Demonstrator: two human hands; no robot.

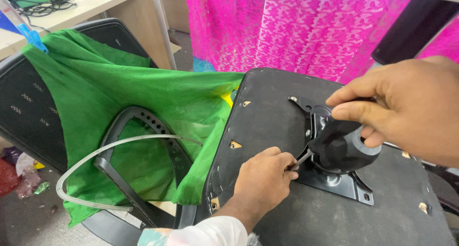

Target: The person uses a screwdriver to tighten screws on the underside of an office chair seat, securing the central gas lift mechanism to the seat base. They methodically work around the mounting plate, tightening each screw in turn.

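Screwdriver (342, 148) gripped by right hand (406, 102) at frame right, left hand (263, 176) pinching its shaft, upturned chair seat (272, 112) edge beside green cloth (143, 93), pink fabric (296, 26) behind.

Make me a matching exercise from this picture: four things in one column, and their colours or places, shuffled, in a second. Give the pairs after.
Things:
1. cloth draped over the chair part
2. screwdriver handle in the right hand
3. patterned fabric at the back
4. left hand

Colour or place:
A. bright pink
B. at the metal shaft, by the mounting plate
C. green
D. black

Pairs: 1-C, 2-D, 3-A, 4-B
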